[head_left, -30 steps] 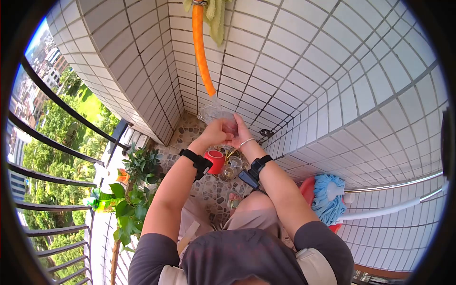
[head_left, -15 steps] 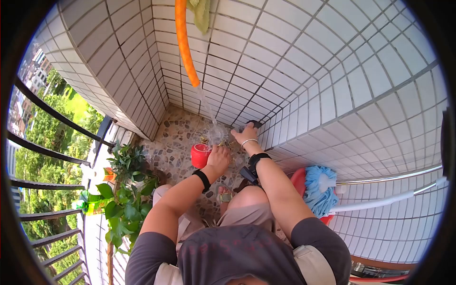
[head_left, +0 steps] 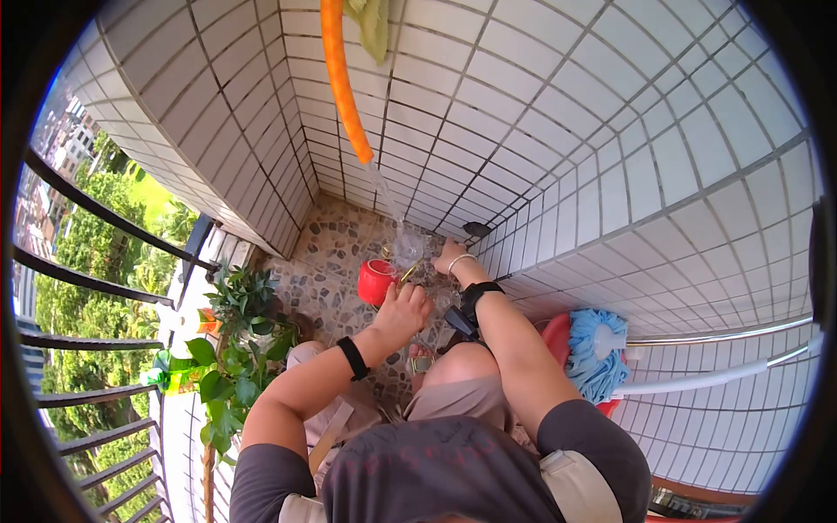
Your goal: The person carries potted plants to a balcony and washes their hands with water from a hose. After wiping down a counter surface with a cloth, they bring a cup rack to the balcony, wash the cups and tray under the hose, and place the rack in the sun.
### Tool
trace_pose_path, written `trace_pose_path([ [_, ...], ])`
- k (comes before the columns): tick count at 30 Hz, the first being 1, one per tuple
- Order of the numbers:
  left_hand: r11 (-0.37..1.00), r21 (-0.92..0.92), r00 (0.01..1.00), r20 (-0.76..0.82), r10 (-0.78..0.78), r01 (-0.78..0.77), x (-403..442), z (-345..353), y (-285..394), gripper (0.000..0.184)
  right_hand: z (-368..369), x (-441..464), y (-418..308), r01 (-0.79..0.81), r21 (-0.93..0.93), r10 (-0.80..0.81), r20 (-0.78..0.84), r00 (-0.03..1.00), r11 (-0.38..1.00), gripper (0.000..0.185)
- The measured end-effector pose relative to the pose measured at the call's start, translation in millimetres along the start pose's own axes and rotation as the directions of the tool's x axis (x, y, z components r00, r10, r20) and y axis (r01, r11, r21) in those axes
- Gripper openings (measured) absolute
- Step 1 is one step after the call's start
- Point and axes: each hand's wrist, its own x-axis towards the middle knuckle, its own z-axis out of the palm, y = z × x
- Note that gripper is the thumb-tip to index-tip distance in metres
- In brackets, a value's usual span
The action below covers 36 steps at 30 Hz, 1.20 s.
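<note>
The red cup [head_left: 376, 281] lay just beyond the left hand [head_left: 403, 315] and a little to its left, standing roughly upright on the pebble-patterned floor [head_left: 336, 228], its long axis running up toward the viewer. The left hand was the nearer of the two; the right hand [head_left: 453, 257] was farther off, ahead and to the right of the left one, low by the tiled wall [head_left: 540, 166]. The left fingers bent downward beside the cup, near a thin gold-coloured piece [head_left: 407, 275]; whether they gripped anything, I could not tell. The right fingertips were partly hidden, so their hold could not be told either. From the orange hose [head_left: 346, 87], water [head_left: 387, 193] fell ahead of the left hand and left of the right, splashing over something clear and blurred.
</note>
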Motion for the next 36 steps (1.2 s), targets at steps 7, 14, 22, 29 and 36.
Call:
trace_pose_path([
  [7, 0.367, -0.863, 0.652, -0.059, -0.756, 0.348, -3, -12, -112, 0.029, -77, -88, -79, 0.695, 0.512, -0.455, -0.526, 0.718, 0.505, 0.028],
  [14, -0.745, -0.659, 0.693, 0.491, -0.528, -0.101, 19, 31, -121, 0.024, -73, -52, -93, 0.678, 0.5, -0.722, -0.139, 0.677, 0.539, 0.037],
  [22, -0.905, -0.416, 0.78, 0.594, -0.197, 0.089, 20, 62, -140, 0.02, -81, -64, -97, 0.752, 0.214, -0.767, 0.35, 0.538, 0.624, 0.019],
  [29, -0.975, -0.207, 0.811, 0.582, -0.059, 0.078, 38, 82, -156, 0.027, -91, -59, -98, 0.682, 0.302, -0.745, 0.239, 0.622, 0.666, 0.026],
  [36, -0.935, -0.317, 0.723, 0.608, -0.33, -0.16, 67, 57, -129, 0.032, -89, -77, -95, 0.722, -0.031, -0.707, -0.233, 0.667, 0.691, 0.017],
])
